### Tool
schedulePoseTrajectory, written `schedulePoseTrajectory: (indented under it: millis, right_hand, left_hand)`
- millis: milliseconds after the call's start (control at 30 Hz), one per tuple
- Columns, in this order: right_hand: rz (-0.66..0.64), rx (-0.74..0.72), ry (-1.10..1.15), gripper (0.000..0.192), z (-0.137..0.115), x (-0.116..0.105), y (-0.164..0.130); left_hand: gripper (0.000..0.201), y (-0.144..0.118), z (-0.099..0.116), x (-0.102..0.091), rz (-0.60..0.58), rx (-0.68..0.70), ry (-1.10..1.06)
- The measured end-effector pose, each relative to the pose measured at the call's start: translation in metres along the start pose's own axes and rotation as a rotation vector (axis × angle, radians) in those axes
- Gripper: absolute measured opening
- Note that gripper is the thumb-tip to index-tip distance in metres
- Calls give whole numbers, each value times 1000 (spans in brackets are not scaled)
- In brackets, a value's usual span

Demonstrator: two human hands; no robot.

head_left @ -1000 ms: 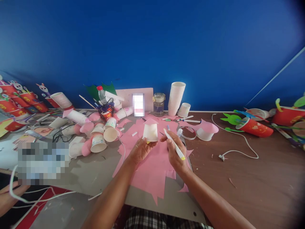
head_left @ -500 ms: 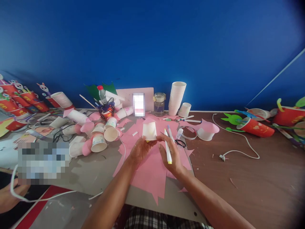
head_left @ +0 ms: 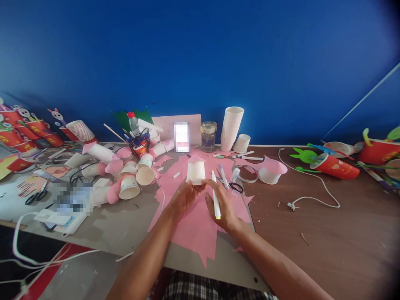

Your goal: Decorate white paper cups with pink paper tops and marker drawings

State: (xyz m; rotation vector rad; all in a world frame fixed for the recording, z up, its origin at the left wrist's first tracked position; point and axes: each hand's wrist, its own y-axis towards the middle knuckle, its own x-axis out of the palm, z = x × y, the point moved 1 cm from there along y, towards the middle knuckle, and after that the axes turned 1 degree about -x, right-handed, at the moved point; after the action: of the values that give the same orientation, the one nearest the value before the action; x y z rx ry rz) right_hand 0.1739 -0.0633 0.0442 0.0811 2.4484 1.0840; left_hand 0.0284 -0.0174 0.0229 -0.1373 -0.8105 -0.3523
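Observation:
My left hand holds a white paper cup upright above the pink paper sheets at the table's middle. My right hand grips a white marker with a yellow end, lying along the palm, and its fingertips touch the cup's lower right edge. A second pen and a small black ring lie on the pink paper just right of my right hand.
A tall stack of white cups, a glass jar and a phone stand at the back. Decorated cups lie scattered at left, red craft cups at right. A white cable crosses the brown table. Scissors lie far left.
My right hand has moved left to the cup and turned the marker more upright. At lower left, the other person's hand has gone out of view.

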Motion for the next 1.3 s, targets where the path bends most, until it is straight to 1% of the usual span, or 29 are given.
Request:
schedulePoseTrajectory:
  millis: [67,167,400,633,833,933,1100,1300]
  right_hand:
    - [-21,-18,-9,43,-1,0,1]
    - [-33,-46,-26,44,-3,1,1]
    - [-42,-48,-29,43,-1,1,0]
    - [-67,-35,-3,44,0,3,-3]
    - [76,12,98,37,2,-4,-1]
    - [110,40,126,33,-1,-11,5]
    - [159,181,129,24,-4,-13,7]
    - [150,125,233,20,-1,-8,5]
  left_hand:
    - [39,0,-1,0,-3,40,42]
    - [38,-1,-1,1,24,77,84]
    - [46,0,-1,1,53,65,101]
    - [33,-1,0,0,49,67,120]
    - [32,-2,4,4,16,9,86]
    - [33,-2,4,4,12,2,56]
    - [35,-2,1,3,17,3,25]
    - [44,-2,0,1,-5,-17,32]
